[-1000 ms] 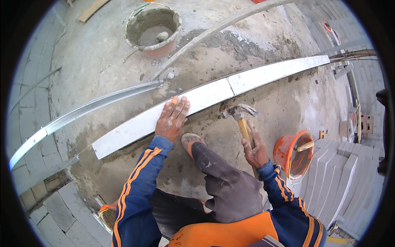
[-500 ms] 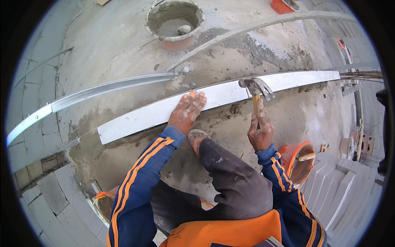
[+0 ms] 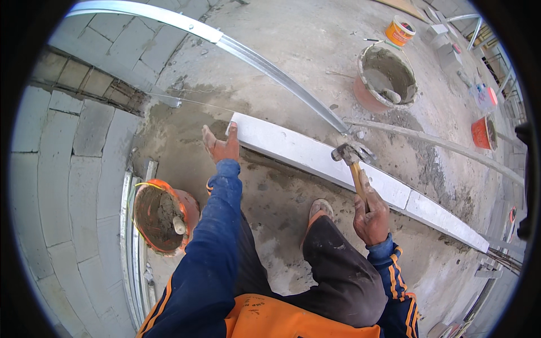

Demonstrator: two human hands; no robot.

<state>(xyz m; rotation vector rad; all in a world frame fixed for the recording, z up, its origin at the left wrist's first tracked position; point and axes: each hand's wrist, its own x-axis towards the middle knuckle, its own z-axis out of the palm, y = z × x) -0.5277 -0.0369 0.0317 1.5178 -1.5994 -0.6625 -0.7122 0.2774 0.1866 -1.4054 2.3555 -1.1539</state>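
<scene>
A row of long white blocks (image 3: 298, 147) runs across the grey floor, with a joint showing toward its right part. At the row's left end is my left hand (image 3: 221, 146), its fingers spread and its thumb against the block's end. It grasps nothing. My right hand (image 3: 372, 217) is wrapped around the wooden handle of a claw hammer (image 3: 356, 172). The hammer's metal head is over the middle of the row; whether it touches the block I cannot tell. A thin string (image 3: 197, 105) stretches from the left wall to the row's left end.
Left of my legs stands an orange bucket (image 3: 191, 205) of mortar beside metal profiles (image 3: 128, 242) and a block wall (image 3: 84, 169). Beyond the row lie a long metal profile (image 3: 276, 76), a large mortar tub (image 3: 366, 93), a small orange-yellow pail (image 3: 399, 34) and another orange bucket (image 3: 480, 134).
My left hand has moved from the top of the blocks to their left end. The view has turned left. My right hand still holds the hammer over the row.
</scene>
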